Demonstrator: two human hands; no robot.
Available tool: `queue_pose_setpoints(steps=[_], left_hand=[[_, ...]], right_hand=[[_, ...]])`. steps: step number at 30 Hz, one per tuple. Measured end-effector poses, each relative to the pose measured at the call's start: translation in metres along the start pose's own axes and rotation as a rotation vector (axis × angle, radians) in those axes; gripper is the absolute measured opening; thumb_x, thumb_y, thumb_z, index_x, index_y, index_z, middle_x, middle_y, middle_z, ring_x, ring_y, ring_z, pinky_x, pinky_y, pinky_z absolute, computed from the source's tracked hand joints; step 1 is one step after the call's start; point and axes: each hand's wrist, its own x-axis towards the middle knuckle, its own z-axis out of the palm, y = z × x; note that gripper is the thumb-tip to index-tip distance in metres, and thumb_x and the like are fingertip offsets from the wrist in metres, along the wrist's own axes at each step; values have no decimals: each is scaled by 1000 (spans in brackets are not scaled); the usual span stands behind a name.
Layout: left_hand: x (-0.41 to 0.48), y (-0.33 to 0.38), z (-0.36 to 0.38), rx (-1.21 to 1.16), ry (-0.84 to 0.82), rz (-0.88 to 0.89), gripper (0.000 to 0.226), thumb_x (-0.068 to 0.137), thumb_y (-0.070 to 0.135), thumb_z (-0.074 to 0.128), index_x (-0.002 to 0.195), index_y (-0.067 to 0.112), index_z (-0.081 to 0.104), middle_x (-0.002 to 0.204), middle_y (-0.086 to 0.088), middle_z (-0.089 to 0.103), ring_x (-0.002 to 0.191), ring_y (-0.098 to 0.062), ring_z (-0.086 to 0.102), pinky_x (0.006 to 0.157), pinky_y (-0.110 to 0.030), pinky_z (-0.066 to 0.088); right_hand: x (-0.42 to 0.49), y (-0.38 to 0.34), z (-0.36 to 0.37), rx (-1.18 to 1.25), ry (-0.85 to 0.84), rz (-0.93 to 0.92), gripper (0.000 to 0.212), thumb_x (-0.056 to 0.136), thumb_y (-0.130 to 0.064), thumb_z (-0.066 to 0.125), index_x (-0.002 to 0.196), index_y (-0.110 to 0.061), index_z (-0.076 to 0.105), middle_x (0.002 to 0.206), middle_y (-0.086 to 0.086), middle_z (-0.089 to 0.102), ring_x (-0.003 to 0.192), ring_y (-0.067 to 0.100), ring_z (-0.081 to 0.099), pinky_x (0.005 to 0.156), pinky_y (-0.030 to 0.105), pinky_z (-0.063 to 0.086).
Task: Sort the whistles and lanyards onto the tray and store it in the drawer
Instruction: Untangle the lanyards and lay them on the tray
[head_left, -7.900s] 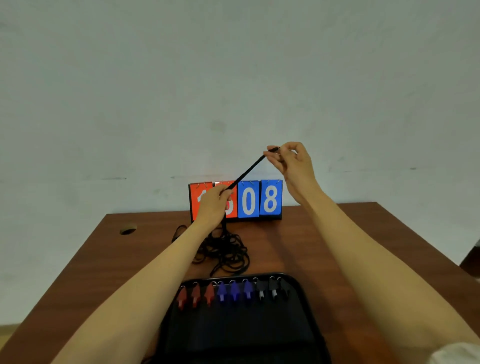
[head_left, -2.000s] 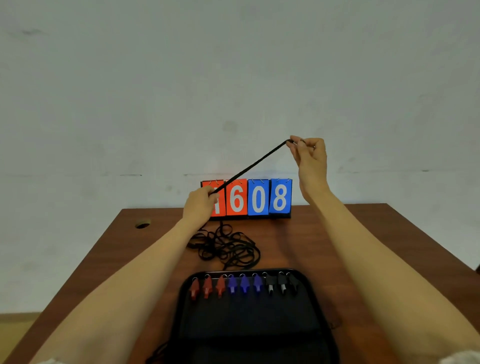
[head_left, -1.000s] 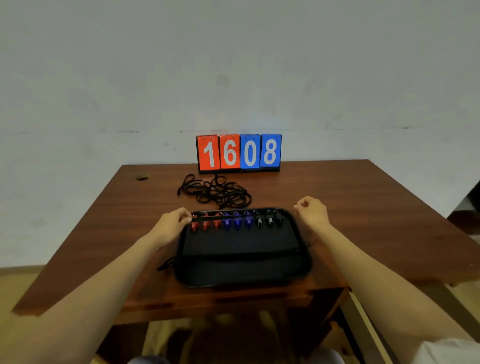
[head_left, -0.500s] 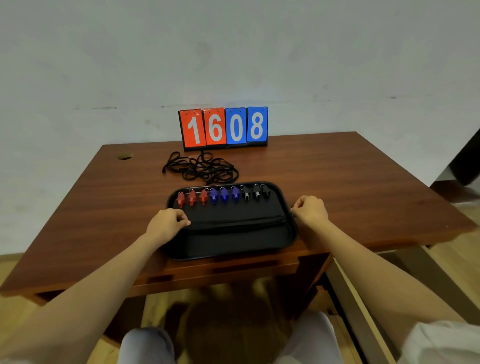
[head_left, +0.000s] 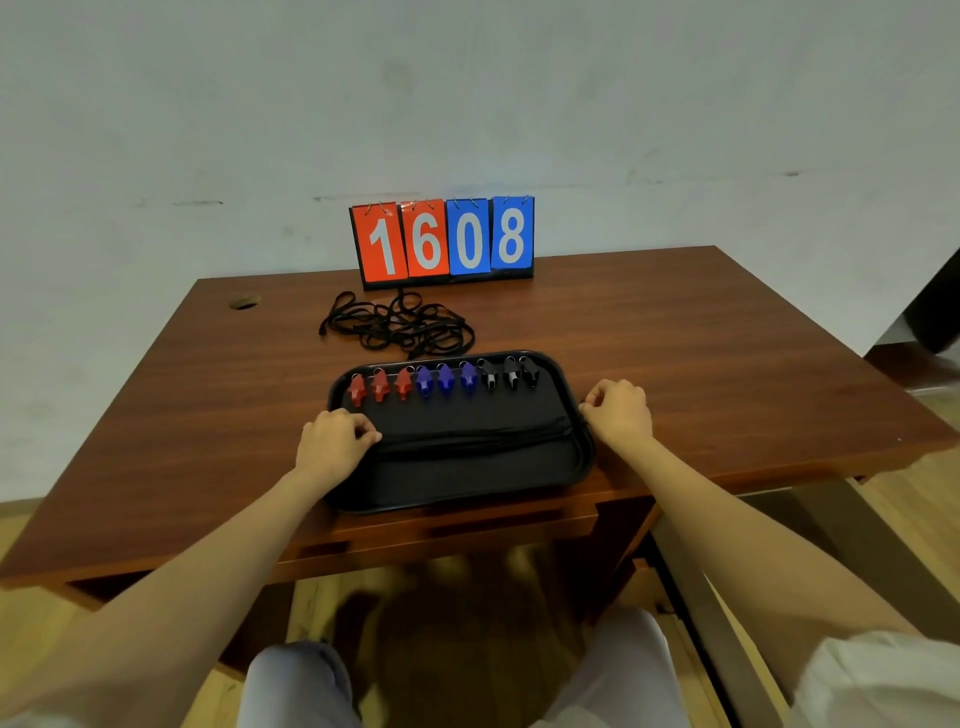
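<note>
A black tray (head_left: 467, 493) lies at the desk's front edge. Along its far side stand three red whistles (head_left: 380, 387), three blue whistles (head_left: 445, 379) and three black whistles (head_left: 510, 373) in one row. Straight black lanyards (head_left: 478, 439) lie side by side across the tray's middle. My left hand (head_left: 335, 441) is curled at their left end and pinches a lanyard there. My right hand (head_left: 621, 410) is curled at the tray's right rim and holds the other end. A tangled pile of black lanyards (head_left: 400, 325) lies behind the tray.
A flip scoreboard (head_left: 444, 241) reading 1608 stands at the desk's back edge against the wall. A cable hole (head_left: 244, 302) is at the back left. A drawer front (head_left: 467, 527) shows under the desk's front edge, above my knees.
My hands brought the stretched lanyard down from in front of the scoreboard and laid it across the tray's middle. My view has pulled back and tilted down.
</note>
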Motion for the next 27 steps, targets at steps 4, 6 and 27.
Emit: queue_pose_setpoints(steps=[4,6,27], left_hand=[[-1,-3,3,99,-18,18,21,91,41,55,100,26,68,111,-1,62,113,-24,50,98,-43,32],[-2,-3,4,96,-4,53,26,92,42,53,108,26,66,116,0,61,117,-23,48,101,-42,29],[-17,-20,8,-13,-50,232,28,91,29,59,118,23,63,121,1,61,119,-21,50,104,-39,29]], right_hand=[[-1,2,3,-16,-19,-118,22,90,-21,56,110,-12,52,118,9,50,118,30,38,89,40,42],[-2,1,6,-39,-3,-230,26,91,-18,53,116,-13,54,121,9,51,120,29,36,92,39,40],[-10,7,20,-322,-200,-495,27,94,-25,52,120,-21,60,126,2,57,127,23,41,107,39,30]])
